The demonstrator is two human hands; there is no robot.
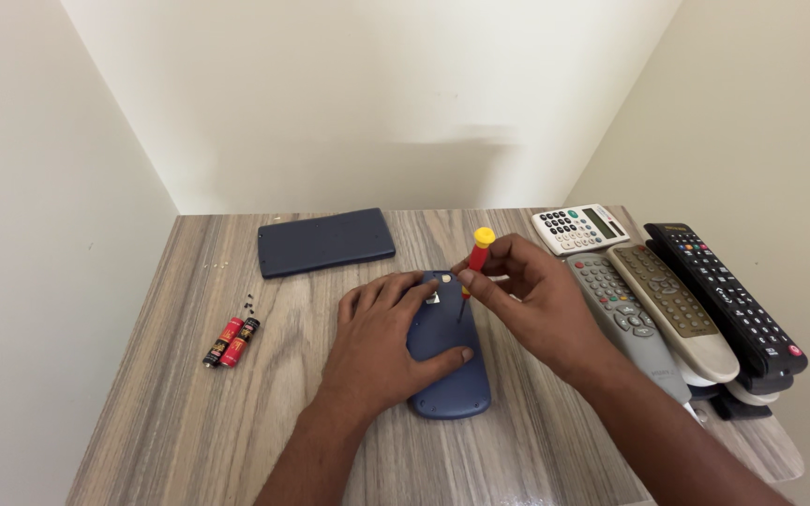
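A wooden table (189,412) fills the lower half of the frame, set into a corner of pale walls. Near its middle lies a dark blue device (449,375), face down, its small open compartment at the upper end showing a pale round cell inside. The left hand (388,337) lies flat on this device, fingers spread and loosely extended, the thumb pressed along its right edge; it pins the device down rather than gripping it. The right hand (529,300) comes in from the lower right, its fingers pinched closed around a small screwdriver (475,267) with a red shaft and yellow cap. The screwdriver stands nearly upright, its tip down on the device just beside the open compartment.

In the upper middle of the frame a dark blue flat cover (326,242) lies well apart from the hands. Along the right edge, remote controls (686,309) lie side by side, partly overlapping, close to the right forearm. Above them sits a white calculator (579,229). At the left, two red and black batteries (232,341) lie touching, with tiny dark screws (248,303) just above them.
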